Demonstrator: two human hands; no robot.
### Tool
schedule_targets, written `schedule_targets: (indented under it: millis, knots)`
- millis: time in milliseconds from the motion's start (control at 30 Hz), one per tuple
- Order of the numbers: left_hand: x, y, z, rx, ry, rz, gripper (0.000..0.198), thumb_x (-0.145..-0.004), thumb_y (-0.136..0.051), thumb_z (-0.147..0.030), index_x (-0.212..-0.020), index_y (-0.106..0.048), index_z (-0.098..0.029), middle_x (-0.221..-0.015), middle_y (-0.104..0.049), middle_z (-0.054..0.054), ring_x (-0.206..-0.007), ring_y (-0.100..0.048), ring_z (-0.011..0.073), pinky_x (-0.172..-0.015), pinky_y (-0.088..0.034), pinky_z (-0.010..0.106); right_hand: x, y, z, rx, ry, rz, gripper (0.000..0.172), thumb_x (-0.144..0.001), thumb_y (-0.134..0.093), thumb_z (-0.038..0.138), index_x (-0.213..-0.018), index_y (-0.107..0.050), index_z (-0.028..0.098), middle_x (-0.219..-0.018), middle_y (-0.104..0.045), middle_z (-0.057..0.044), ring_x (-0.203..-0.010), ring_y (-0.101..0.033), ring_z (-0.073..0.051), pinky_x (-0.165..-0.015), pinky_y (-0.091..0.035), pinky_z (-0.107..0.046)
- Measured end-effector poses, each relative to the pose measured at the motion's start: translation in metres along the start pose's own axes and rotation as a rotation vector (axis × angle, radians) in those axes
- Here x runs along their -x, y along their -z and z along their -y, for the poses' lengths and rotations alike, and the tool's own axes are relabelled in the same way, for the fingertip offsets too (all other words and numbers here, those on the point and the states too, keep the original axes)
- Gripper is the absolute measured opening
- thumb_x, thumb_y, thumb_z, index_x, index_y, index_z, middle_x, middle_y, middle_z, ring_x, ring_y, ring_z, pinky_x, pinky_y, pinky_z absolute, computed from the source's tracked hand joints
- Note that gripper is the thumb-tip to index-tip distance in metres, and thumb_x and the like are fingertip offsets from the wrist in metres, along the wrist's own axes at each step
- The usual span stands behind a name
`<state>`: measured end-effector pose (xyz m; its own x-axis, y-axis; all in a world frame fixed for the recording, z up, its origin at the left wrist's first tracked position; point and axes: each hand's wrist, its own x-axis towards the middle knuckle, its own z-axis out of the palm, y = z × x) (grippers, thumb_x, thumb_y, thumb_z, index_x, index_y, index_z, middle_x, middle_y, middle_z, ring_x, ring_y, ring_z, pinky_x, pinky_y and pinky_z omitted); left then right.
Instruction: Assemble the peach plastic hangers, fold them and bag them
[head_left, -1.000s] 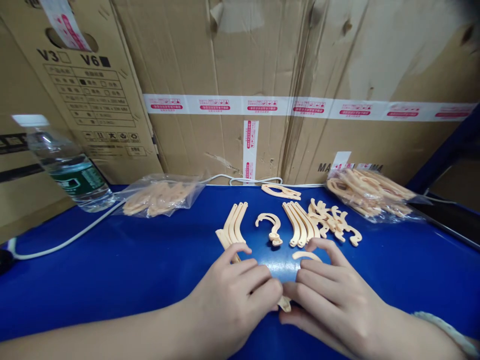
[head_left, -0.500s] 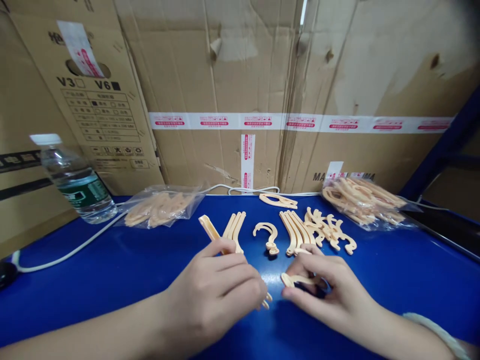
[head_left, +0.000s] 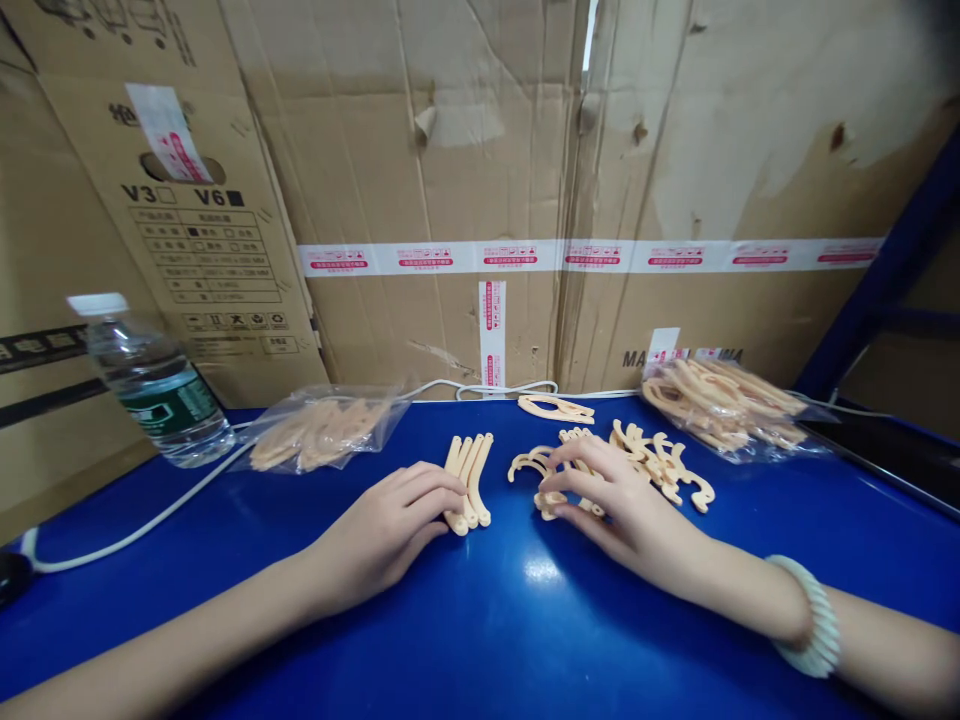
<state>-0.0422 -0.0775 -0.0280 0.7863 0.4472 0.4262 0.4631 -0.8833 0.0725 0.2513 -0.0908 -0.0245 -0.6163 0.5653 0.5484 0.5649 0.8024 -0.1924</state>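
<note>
Strips (head_left: 474, 480) touch the left hand (head_left: 397, 520) at its two o'clock, hooks (head_left: 546, 504) the right hand (head_left: 626, 510) at ten; I can't tell if either grips.

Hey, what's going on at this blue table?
A person's left-hand grip is at a row of pale, curved strips on the table, the right-hand grip at some hook pieces. Whether either holds anything is hard to tell. More hooks lie loose to the right, and bagged pieces sit at the back on both sides.
</note>
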Motion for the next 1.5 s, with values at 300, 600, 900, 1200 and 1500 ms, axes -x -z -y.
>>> schedule_targets:
  millis: [300,600,900,1200,1500]
  knots:
    - [0.004,0.003,-0.007,0.093,0.090,-0.028,0.023,-0.090,-0.046,-0.007,-0.106,-0.059,-0.018,-0.115,-0.061,0.011,-0.108,-0.056,0.0220,-0.092,-0.050,0.039,0.005,-0.010,-0.012,-0.149,0.000,-0.022,0.017,-0.095,-0.049,0.012,-0.104,-0.062,0.018,-0.102,-0.063,-0.008,-0.096,-0.061,-0.017,-0.084,-0.052,-0.034]
    - [0.007,0.001,-0.008,0.067,0.118,-0.060,0.027,-0.088,-0.051,-0.012,-0.113,-0.057,-0.019,-0.121,-0.057,0.013,-0.115,-0.053,0.0255,-0.098,-0.048,0.044,0.006,0.046,-0.019,-0.027,-0.086,-0.092,0.014,-0.095,-0.052,0.021,-0.099,-0.064,0.020,-0.091,-0.069,-0.006,-0.084,-0.064,-0.018,-0.072,-0.053,-0.030]
    - [0.009,-0.003,-0.009,0.059,0.144,-0.062,0.021,-0.091,-0.045,-0.011,-0.104,-0.060,-0.019,-0.108,-0.060,0.010,-0.099,-0.059,0.0208,-0.086,-0.052,0.034,0.034,0.093,-0.071,0.220,-0.202,0.328,0.040,-0.079,-0.069,0.025,-0.118,-0.063,0.027,-0.123,-0.061,-0.009,-0.109,-0.061,-0.030,-0.086,-0.054,-0.044]
    - [0.011,-0.005,-0.006,0.069,0.121,-0.073,0.024,-0.093,-0.043,-0.011,-0.108,-0.060,-0.019,-0.108,-0.062,0.010,-0.098,-0.061,0.0202,-0.083,-0.055,0.032,0.039,0.074,-0.072,0.142,-0.256,0.477,0.063,-0.073,-0.068,0.008,-0.129,-0.057,0.033,-0.139,-0.052,-0.007,-0.119,-0.058,-0.030,-0.093,-0.054,-0.041]
    - [0.012,-0.006,-0.006,0.059,0.101,-0.081,0.024,-0.093,-0.044,-0.009,-0.107,-0.060,-0.019,-0.106,-0.062,0.009,-0.096,-0.061,0.0193,-0.081,-0.054,0.030,0.032,0.072,-0.085,0.180,-0.274,0.439,0.035,-0.072,-0.064,0.002,-0.101,-0.070,0.021,-0.123,-0.062,-0.012,-0.110,-0.063,-0.029,-0.089,-0.055,-0.040]
